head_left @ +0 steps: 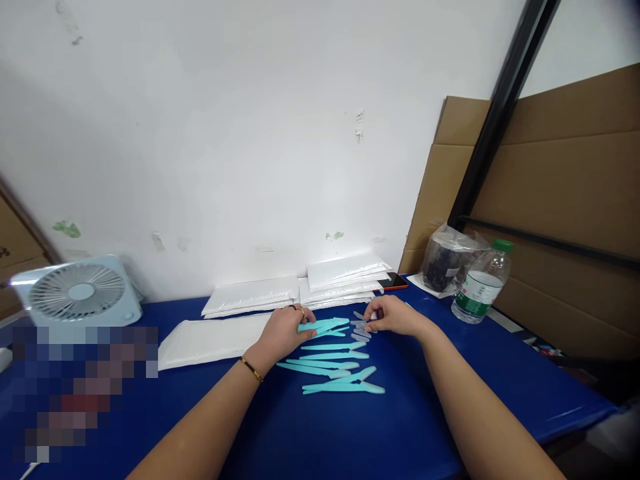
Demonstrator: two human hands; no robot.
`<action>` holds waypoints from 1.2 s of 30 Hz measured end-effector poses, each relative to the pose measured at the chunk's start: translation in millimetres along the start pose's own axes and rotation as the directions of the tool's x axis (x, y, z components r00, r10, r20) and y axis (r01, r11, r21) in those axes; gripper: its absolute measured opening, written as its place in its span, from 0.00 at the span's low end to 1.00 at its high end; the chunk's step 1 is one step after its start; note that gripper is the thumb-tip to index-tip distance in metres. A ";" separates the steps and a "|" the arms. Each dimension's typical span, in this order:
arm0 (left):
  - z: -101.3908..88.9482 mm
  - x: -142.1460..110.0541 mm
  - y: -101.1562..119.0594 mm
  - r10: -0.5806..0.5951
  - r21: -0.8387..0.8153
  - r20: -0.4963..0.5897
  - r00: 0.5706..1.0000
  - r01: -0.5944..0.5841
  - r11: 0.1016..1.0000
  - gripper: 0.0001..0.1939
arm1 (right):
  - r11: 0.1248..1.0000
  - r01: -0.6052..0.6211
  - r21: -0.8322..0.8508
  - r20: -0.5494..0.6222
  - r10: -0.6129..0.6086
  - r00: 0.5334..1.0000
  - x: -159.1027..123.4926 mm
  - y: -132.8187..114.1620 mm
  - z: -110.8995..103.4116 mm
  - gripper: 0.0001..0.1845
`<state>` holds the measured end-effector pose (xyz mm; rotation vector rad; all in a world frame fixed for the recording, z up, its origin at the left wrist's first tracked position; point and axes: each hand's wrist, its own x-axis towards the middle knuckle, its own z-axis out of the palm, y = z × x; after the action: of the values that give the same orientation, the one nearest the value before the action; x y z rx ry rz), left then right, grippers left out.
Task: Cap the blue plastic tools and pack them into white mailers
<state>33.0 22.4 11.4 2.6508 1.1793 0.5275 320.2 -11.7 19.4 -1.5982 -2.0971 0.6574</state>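
left hand [287, 331]: grip narrow, holding turquoise tools [334, 322]
right hand [393, 315]: at small clear pieces [361, 332]; cannot tell whether grip pinches one
blue counter [300, 440]: loose turquoise tools [333, 387] lie nearer

A small workshop or packing corner is indicated by a blue worktable [400, 427] bearing stacked white packets [340, 272] and several matching turquoise tools [333, 356], large cardboard sheets [575, 173] beside a black metal post [500, 120], and a plain white wall [250, 133] marked with scuffed patches.

Head view, forward and down, blue table [320, 437]
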 end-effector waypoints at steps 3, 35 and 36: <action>3.7 -1.9 7.5 0.075 0.020 0.048 0.996 -0.076 0.997 0.11 | 0.990 0.136 -0.037 0.068 -0.133 0.989 1.6 -5.5 8.1 0.12; 3.4 -6.9 15.5 0.136 -0.134 0.298 0.945 -0.099 0.986 0.10 | 0.979 0.173 -0.106 0.363 -0.123 0.924 -0.2 -19.5 32.4 0.13; 3.5 -6.5 14.9 0.111 -0.121 0.306 0.946 -0.076 0.990 0.09 | 0.978 0.176 -0.116 0.371 -0.121 0.920 0.7 -18.8 33.2 0.12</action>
<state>40.5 7.5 11.3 2.5835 0.9090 0.1684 285.9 -19.0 4.1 -1.4578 -2.5616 0.8122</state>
